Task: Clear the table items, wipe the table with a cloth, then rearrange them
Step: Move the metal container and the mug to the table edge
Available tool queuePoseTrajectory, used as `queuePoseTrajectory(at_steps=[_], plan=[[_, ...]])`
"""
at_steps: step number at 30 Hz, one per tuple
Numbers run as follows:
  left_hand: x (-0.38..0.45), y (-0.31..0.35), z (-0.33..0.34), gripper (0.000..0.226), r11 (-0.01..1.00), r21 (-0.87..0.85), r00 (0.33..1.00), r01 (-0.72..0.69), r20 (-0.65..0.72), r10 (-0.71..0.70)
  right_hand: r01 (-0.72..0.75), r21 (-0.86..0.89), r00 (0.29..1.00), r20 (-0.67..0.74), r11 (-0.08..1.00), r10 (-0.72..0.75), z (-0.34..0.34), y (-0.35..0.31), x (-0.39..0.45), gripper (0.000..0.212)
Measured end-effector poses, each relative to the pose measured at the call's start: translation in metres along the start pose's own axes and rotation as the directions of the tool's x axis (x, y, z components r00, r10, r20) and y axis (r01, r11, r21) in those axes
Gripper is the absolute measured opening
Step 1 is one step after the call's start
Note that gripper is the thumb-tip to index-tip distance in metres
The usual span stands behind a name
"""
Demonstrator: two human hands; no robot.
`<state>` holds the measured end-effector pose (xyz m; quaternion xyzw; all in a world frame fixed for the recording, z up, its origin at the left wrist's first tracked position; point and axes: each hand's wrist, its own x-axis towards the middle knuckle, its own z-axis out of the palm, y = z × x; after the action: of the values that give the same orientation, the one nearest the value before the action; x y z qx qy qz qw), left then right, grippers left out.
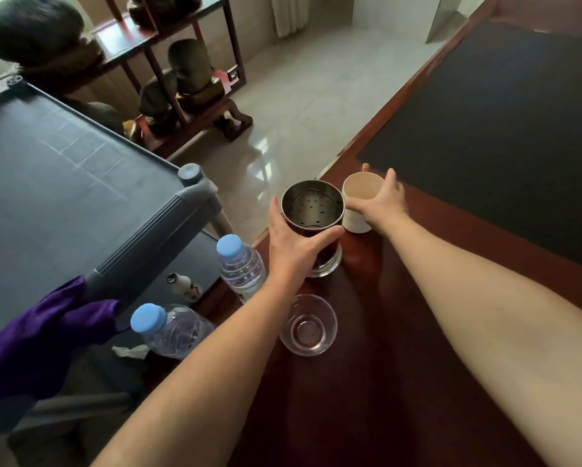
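Note:
On the red-brown wooden table point(400, 332), my left hand point(294, 246) wraps around a glass tea cup with a perforated steel strainer point(311, 205), which stands upright near the table's left edge. Just right of it, my right hand point(382, 205) grips a cream mug point(358, 193) from its right side; the mug rests on the table. A small clear glass cup point(308, 326) stands empty, nearer me, between my forearms. Two water bottles with blue caps, one point(241, 266) at the table's left edge and one point(168, 328) lower left, stand upright. A purple cloth point(37, 335) hangs over the cart handle.
A grey service cart point(64, 183) stands left of the table, with a small white bottle point(185, 286) and crumpled tissue point(129, 350) on its lower shelf. A black mat point(505, 129) covers the table's far part. A wooden shelf with carvings point(182, 79) stands beyond on the tiled floor.

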<state>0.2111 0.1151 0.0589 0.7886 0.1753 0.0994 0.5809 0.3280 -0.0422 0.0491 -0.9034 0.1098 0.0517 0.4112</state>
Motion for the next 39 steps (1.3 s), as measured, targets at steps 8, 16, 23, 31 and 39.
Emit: queuePoseTrajectory(at_steps=[8, 16, 23, 31, 39], plan=[[-0.019, 0.045, -0.011, 0.098, 0.966, 0.218, 0.989, -0.14, -0.022, 0.148, 0.077, -0.115, 0.994, -0.065, 0.99, -0.085, -0.043, -0.019, -0.033, 0.089], [-0.049, 0.11, -0.055, 0.052, 0.345, 0.864, 0.9, -0.366, 0.235, 0.367, 0.241, -0.357, 0.959, -0.052, 0.902, -0.277, -0.094, -0.054, -0.11, 0.061], [-0.095, 0.137, -0.098, 0.054, 0.213, 0.938, 0.911, -0.275, 0.183, 0.369, 0.36, -0.491, 0.898, -0.046, 0.793, -0.437, -0.123, -0.079, -0.184, 0.059], [-0.119, 0.137, -0.142, 0.057, 0.276, 0.936, 0.926, -0.217, 0.108, 0.36, 0.443, -0.5, 0.855, -0.014, 0.744, -0.519, -0.118, -0.113, -0.227, 0.061], [-0.121, 0.099, -0.238, 0.058, 0.418, 0.908, 0.965, -0.016, -0.096, 0.246, 0.541, -0.405, 0.822, 0.069, 0.737, -0.565, -0.048, -0.169, -0.262, 0.062]])
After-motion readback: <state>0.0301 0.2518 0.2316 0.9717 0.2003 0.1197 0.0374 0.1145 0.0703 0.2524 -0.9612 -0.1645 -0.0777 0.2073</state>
